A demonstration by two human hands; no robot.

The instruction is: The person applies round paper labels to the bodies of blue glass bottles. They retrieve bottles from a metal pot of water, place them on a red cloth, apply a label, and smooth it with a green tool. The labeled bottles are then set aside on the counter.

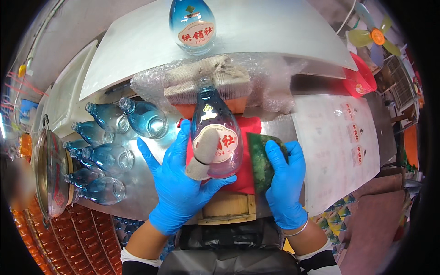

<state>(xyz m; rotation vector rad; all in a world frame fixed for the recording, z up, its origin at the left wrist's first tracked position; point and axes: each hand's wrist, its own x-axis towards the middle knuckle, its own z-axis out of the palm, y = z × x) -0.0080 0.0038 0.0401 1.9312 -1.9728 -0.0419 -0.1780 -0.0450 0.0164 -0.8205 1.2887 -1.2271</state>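
Observation:
My left hand (pixel 176 183), in a blue glove with a grey cloth sleeve over the thumb, grips a teardrop-shaped blue glass bottle (pixel 215 126) with an oval white-and-red label. The thumb presses on the label. The bottle lies over a red cloth (pixel 250 151) on the metal worktop (pixel 151 156). My right hand (pixel 284 178), also in a blue glove, holds a green scouring pad (pixel 259 158) just right of the bottle.
Several unlabelled blue bottles (pixel 107 156) lie on their sides at the left. Behind are a grey folded cloth (pixel 206 78) on bubble wrap, a labelled bottle (pixel 192 25) on a white board, and a label sheet (pixel 343 137) at right. A metal pan (pixel 48 174) stands far left.

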